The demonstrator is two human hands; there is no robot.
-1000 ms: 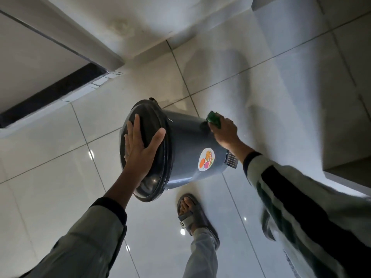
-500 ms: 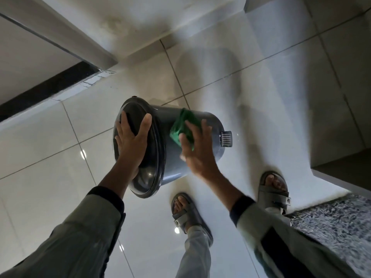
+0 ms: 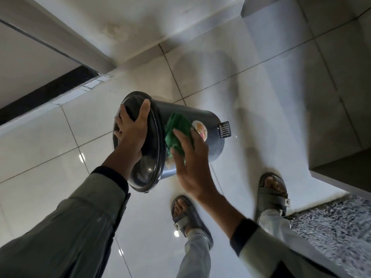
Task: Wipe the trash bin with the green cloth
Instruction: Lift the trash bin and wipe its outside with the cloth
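A dark grey round trash bin (image 3: 208,125) is held tilted above the tiled floor, with its black lid (image 3: 154,149) facing me and its pedal end pointing away to the right. My left hand (image 3: 131,129) lies spread on the lid with the thumb over the rim, gripping it. My right hand (image 3: 189,159) presses the crumpled green cloth (image 3: 176,131) flat against the bin's side, just right of the lid rim. A round sticker (image 3: 200,130) shows partly beside my fingers.
My two feet in grey sandals (image 3: 187,215) (image 3: 272,193) stand on the glossy white floor tiles (image 3: 50,149) under the bin. A speckled mat (image 3: 331,231) lies at the lower right. A wall corner (image 3: 100,53) and a dark gap are at the upper left.
My right hand with the cloth slid from the bin's far end toward the lid and now lower along the side. The sticker has come back into sight. The left hand stays on the lid.
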